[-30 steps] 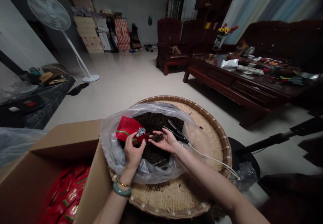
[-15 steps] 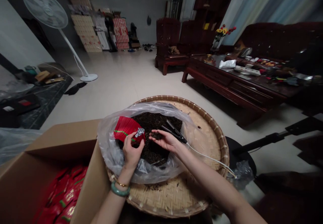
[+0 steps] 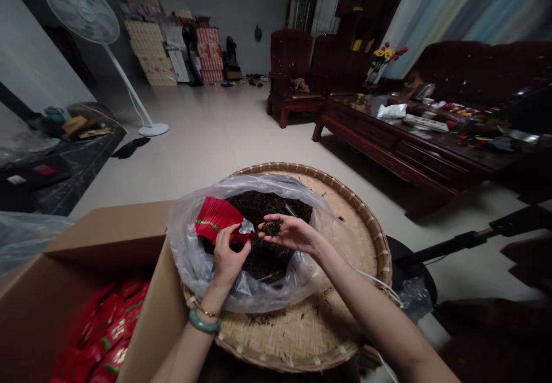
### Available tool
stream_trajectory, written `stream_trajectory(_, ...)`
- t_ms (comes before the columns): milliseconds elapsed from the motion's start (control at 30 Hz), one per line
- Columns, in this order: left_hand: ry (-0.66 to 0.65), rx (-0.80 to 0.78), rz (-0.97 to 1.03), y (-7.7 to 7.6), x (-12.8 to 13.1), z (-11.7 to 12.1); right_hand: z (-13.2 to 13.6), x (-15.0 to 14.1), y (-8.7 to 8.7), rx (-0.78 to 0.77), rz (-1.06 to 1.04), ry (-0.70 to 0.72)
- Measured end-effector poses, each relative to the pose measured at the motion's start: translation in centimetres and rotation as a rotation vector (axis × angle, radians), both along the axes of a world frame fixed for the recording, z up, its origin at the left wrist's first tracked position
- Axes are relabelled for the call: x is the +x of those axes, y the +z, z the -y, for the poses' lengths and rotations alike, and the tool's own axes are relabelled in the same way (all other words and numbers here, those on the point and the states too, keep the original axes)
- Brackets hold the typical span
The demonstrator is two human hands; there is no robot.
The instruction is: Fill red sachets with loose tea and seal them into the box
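R hand point(image 3: 287, 233) has shifted up/right since 0.5 s ago, mostly covering slim tool point(image 3: 291, 210); palm up, open, dark leaves point(image 3: 271, 229) on fingers. L hand point(image 3: 230, 253) pinches foil-mouthed red packet point(image 3: 246, 229) over plastic bag point(image 3: 186, 256) on round bamboo tray point(image 3: 293, 340). Gold print on boxed packets point(image 3: 114, 334) too blurred to read. Carton point(image 3: 155, 314) just beside tray's L rim; pale floor point(image 3: 207, 147) runs from far rim twd chairs point(image 3: 290, 55).

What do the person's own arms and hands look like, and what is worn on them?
The left hand and right hand are gloveless. A thick, rounded green bangle and a thin gold-coloured bracelet circle the left wrist; no jewellery shows on the right. No sleeves are visible.
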State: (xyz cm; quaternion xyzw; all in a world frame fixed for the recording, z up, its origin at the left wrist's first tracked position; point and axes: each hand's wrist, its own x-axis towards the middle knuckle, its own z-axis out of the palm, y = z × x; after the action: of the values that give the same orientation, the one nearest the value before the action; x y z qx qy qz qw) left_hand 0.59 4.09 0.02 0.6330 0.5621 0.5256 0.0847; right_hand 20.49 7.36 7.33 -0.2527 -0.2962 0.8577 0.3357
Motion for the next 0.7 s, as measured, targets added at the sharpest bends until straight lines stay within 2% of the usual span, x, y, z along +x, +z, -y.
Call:
stream_trajectory(167,-0.052,-0.022,-0.049,0.1,0.2,0.1,-0.3,0.2,3.5,0.278,0.311,0.117)
stream_trajectory(267,-0.06,-0.028,-0.06,0.2,0.2,0.3,-0.9,-0.4,4.9,0.453,0.513,0.174)
stream_trajectory(500,-0.065,-0.032,-0.062,0.3,0.3,0.3,-2.3,-2.1,5.7,0.823,0.803,0.238)
stream_trajectory(700,-0.054,-0.043,-0.041,0.3,0.3,0.3,-2.1,-2.4,6.4,1.021,0.878,0.258)
